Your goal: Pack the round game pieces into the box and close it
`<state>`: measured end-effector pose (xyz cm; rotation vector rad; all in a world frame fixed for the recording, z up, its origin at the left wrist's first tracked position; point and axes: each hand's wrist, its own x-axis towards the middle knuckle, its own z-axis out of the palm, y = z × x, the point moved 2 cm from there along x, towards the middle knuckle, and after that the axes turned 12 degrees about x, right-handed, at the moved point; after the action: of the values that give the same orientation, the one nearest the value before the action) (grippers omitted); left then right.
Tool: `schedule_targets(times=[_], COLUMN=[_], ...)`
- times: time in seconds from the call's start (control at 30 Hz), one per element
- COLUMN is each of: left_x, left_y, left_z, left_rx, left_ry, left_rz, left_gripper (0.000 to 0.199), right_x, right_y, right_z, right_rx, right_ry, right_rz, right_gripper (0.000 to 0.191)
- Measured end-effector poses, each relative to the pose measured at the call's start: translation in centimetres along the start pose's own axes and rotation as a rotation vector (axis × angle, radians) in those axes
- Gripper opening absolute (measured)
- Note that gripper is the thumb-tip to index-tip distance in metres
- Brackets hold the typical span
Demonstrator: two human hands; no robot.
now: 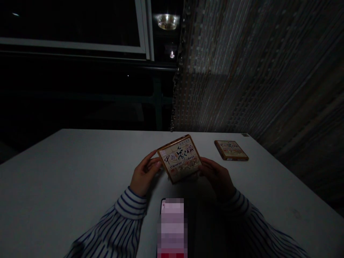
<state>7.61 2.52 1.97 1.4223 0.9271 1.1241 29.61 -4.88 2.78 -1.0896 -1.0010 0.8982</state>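
Observation:
Between my two hands, a flat square Chinese chess box [181,159] is held up and tilted above the white table. Its printed cover, with large dark characters and the words "Chinese chess", faces me. My left hand [145,173] grips the box's left edge, thumb in front and fingers partly behind it. On the opposite edge, my right hand [217,176] closes around the lower right side; it lies in shadow and some fingers are hard to see. A second, similar Chinese chess box [231,150] lies flat on the table to the right.
A phone [172,227] with a lit, blurred screen is at the near side of the white table [67,172]. Behind the table hangs a string curtain [215,71] on the right. A window frame [146,32] stands at the back left, and the room is dim.

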Motion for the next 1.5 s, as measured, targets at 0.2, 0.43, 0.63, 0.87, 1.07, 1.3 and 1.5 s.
schedule_targets(times=[0.2, 0.43, 0.63, 0.87, 1.07, 1.3, 1.5], left_x=[-0.1, -0.7, -0.5, -0.4, -0.5, -0.6, -0.4], left_y=[-1.2, -1.1, -1.3, -1.4, -0.8, -0.5, -0.5], left_z=[1.2, 2.6, 2.4, 2.1, 1.9, 1.7, 1.8], left_rx=[-0.027, -0.042, 0.003, -0.014, 0.011, 0.050, 0.043], left_ry=[-0.097, -0.163, -0.100, -0.099, -0.109, -0.065, -0.068], left_rz=[-0.100, -0.164, -0.155, -0.126, -0.137, -0.157, -0.094], left_gripper=[0.057, 0.051, 0.048, 0.055, 0.057, 0.056, 0.059], right_x=[0.1, 0.1, -0.1, 0.0, 0.1, 0.0, 0.0], right_y=[0.5, 0.6, 0.4, 0.8, 0.9, 0.7, 0.4], right_z=[-0.3, -0.1, 0.2, 0.0, -0.1, 0.1, 0.0], right_rx=[0.044, 0.078, 0.067, 0.092, 0.069, 0.056, 0.006], right_ry=[0.075, 0.102, 0.081, 0.033, 0.061, 0.017, 0.059], right_rz=[0.002, 0.017, 0.031, 0.050, 0.092, 0.118, 0.124], right_gripper=[0.036, 0.040, 0.042, 0.039, 0.042, 0.045, 0.052])
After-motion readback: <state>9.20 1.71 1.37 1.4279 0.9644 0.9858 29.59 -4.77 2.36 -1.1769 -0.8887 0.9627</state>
